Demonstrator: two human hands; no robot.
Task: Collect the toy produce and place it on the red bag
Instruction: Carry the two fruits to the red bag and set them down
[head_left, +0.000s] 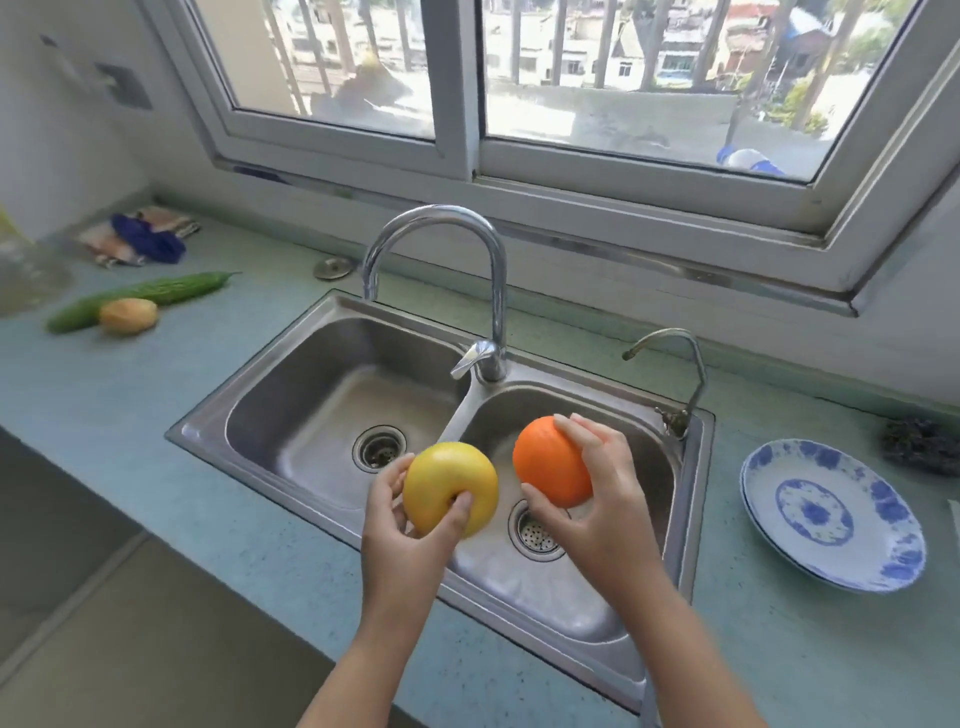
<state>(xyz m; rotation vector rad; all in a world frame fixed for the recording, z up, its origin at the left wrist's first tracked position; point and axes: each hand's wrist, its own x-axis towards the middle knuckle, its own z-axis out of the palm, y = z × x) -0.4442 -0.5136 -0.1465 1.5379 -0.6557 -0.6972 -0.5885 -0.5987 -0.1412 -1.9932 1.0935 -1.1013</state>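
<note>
Holding, head view: left hand (395, 525) curled round a smooth round yellow plastic toy fruit (451, 489); right hand (602, 493) cupping a round orange toy fruit (550, 462). Both above the right basin of the steel double sink (291, 395). Probably light, rigid, slick; a whole-palm grip suits. Long green toy gourd (140, 299) and tan toy potato (128, 314): far left edge of the teal countertop (156, 415). Red bag out of view.

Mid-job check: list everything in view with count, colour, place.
toy orange: 1, orange, in right hand over right basin
yellow toy fruit: 1, yellow, in left hand
bitter gourd: 1, green, left counter
potato: 1, tan, beside gourd
sink: 1, steel, double basin
faucet: 1, chrome, behind basins
small tap: 1, chrome, right sink rim
plates: stacked, blue-white, right counter
cloths: bundle, blue and beige, back left
left hand: 1, grips yellow toy fruit
right hand: 1, grips toy orange
</note>
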